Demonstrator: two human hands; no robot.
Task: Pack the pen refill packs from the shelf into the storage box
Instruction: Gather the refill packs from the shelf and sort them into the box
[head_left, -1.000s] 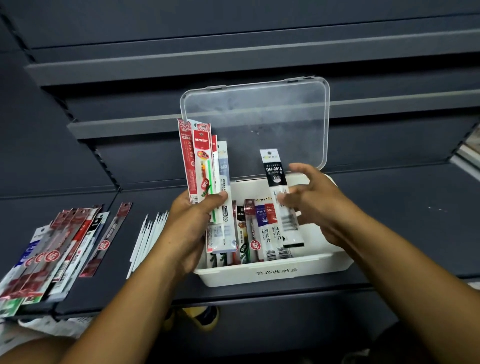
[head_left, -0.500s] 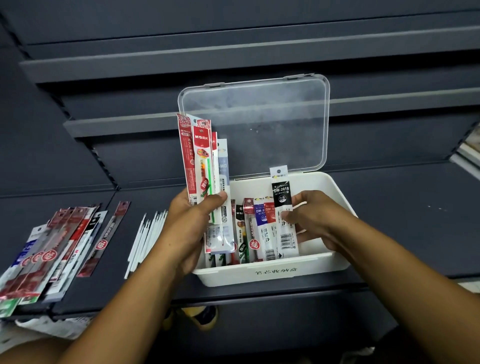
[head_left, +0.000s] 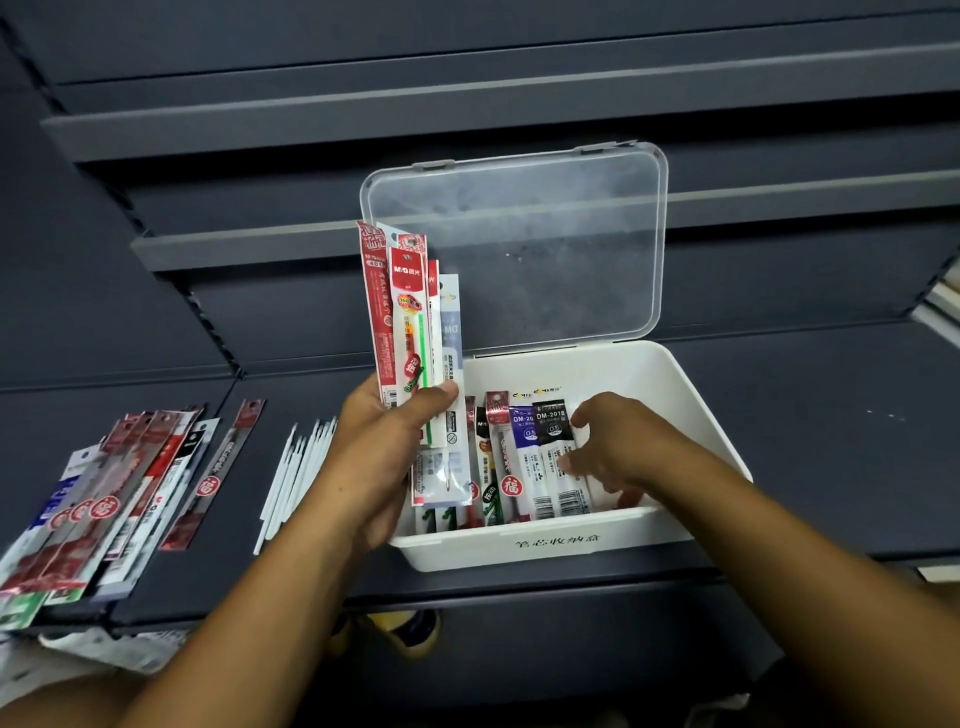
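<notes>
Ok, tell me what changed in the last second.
The right hand lowered the black pack from above the box into the row, at its right end, still pinching it. The left hand still grips its bundle upright at the box's left edge. The lid stays open, and the shelf packs are unmoved.

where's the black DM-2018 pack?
Head view: black DM-2018 pack sits in the white storage box, rightmost in its row, beside the blue DM pack, gripped by the right hand.
</notes>
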